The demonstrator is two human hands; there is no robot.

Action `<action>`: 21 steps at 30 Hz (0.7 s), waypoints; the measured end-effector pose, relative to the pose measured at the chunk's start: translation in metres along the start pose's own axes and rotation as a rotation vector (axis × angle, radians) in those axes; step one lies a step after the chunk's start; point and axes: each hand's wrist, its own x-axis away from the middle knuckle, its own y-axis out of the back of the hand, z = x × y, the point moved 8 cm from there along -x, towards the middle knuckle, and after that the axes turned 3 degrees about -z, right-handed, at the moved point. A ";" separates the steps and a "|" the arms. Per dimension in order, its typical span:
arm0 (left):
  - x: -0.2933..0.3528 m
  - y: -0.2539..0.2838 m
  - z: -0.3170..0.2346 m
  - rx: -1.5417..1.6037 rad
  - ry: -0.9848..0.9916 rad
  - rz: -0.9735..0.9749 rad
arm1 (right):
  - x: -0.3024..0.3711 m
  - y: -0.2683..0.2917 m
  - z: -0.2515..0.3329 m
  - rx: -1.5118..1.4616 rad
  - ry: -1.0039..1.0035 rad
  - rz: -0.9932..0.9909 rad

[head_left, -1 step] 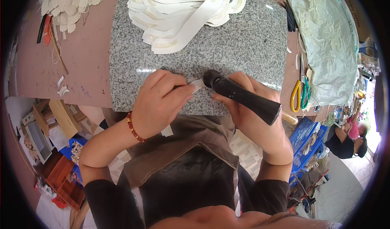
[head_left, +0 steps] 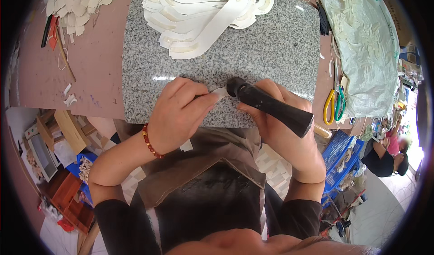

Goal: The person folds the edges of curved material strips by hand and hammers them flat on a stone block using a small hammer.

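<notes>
Over the near part of a speckled grey stone slab (head_left: 217, 65), my left hand (head_left: 178, 108) pinches the end of a small curved white strip (head_left: 221, 92). Its fingers are closed, and they hide part of the strip. My right hand (head_left: 282, 103) is closed round a black hammer (head_left: 273, 109), whose handle slants across the hand toward the wrist. The round hammer head is close to the strip's free end; whether they touch I cannot tell. A pile of white curved strips (head_left: 199, 24) lies farther back on the slab.
Off-white cut pieces (head_left: 83, 6) are heaped at the far left of the table (head_left: 99, 69). On the right lie scissors with yellow and green handles (head_left: 334, 103) beside a pale plastic sack (head_left: 368, 51). A blue basket (head_left: 338, 158) stands below the table's right edge.
My left fingertips and the white strip have shifted very slightly to the right. The hammer stays almost in place.
</notes>
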 end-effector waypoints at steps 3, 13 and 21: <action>0.001 0.001 0.007 -0.148 0.132 -0.013 | 0.000 0.000 0.002 0.016 0.040 -0.017; 0.009 -0.014 -0.007 -0.111 -0.056 0.025 | -0.001 0.005 0.006 0.048 0.101 -0.089; 0.006 -0.018 -0.024 -0.325 -0.092 0.113 | -0.007 0.004 0.015 0.066 0.088 -0.003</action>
